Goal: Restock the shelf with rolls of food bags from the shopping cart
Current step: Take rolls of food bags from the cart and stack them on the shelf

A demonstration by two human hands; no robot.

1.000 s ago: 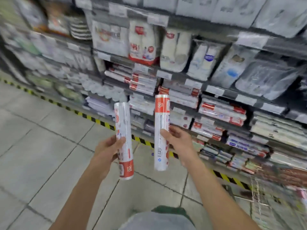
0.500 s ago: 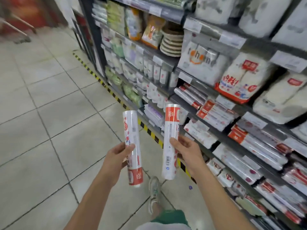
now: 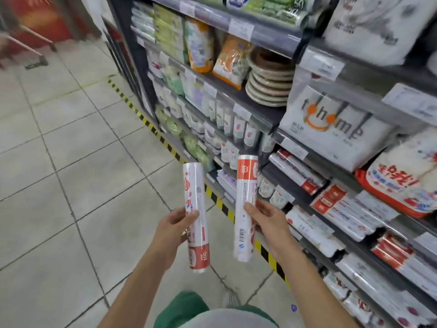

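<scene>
Pressed up close to the tall dark shelving unit [image 3: 267, 110] along the right, packed tier on tier with paper goods, pouches and a stack of plates [image 3: 269, 84]. Standing on pale floor tiles [image 3: 71, 162], just outside the yellow-and-black hazard stripe [image 3: 165, 143] at the unit's foot. Spotting the likely target: red-and-white stocked rolls [image 3: 295, 172] lying on their sides at the front edge of a middle tier, with a dark bare patch of board beside them and more of the same on the tiers below. No sight of the shopping cart here, so no telling how many remain in it. Carrying two rolls, neither shelved yet. Left hand [image 3: 172, 229] wrapped round the lower half of the left roll [image 3: 195, 185], thumb across its front, red band down, near upright with a slight lean. Right hand [image 3: 264, 218] clamped round the middle of the right roll [image 3: 246, 183], thumb on its face, red band up, top end near that middle tier's front edge but apart from it. Reading this as mid-delivery: pickup done for this pair, placement to come, probably into that gap and laid flat to match the rest.
</scene>
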